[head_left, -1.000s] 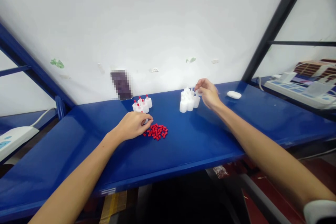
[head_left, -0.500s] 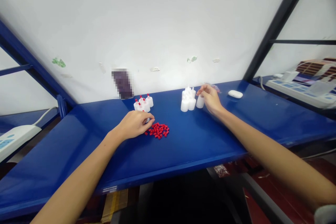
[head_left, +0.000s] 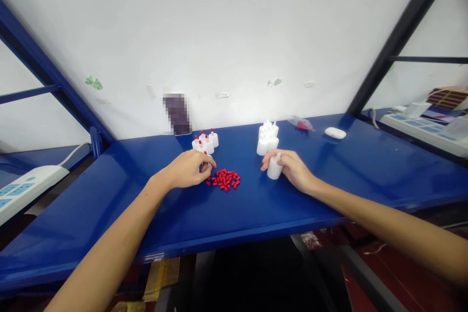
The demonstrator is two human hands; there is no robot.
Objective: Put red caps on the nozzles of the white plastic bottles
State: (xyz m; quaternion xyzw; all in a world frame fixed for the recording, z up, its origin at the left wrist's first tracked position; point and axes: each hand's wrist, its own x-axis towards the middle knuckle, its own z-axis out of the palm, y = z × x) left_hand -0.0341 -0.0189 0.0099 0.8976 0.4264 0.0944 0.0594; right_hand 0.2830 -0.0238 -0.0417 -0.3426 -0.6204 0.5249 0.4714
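Head view, contents of the blue surface (head_left: 252, 209):

- Right hand (head_left: 298, 170): fingers partly curled, closed about one uncapped white nozzle bottle (head_left: 274, 168). This bottle has just been brought from beside the uncapped cluster toward the front edge; it is now held apart, slightly tilted, nozzle up.
- Left hand (head_left: 186, 168): fingers curled, thumb and fingertips near together, left of the red caps (head_left: 225, 180). A red-capped bottle (head_left: 205, 153) is partly hidden at the fingers; whether it is gripped cannot be told. Little shift is seen in this hand.
- Uncapped cluster (head_left: 262, 146): white bottles, upright, close together, right of centre toward the back edge; one bottle has thus been separated from it.
- Capped group (head_left: 209, 146): upright, red-tipped, left of centre toward the back edge.
- Red caps: loose heap, mid-surface, between the hands.
- Clear bag with red contents (head_left: 302, 124): near the back edge, now uncovered by the right hand.
- White oval case (head_left: 335, 133): toward the back right corner.
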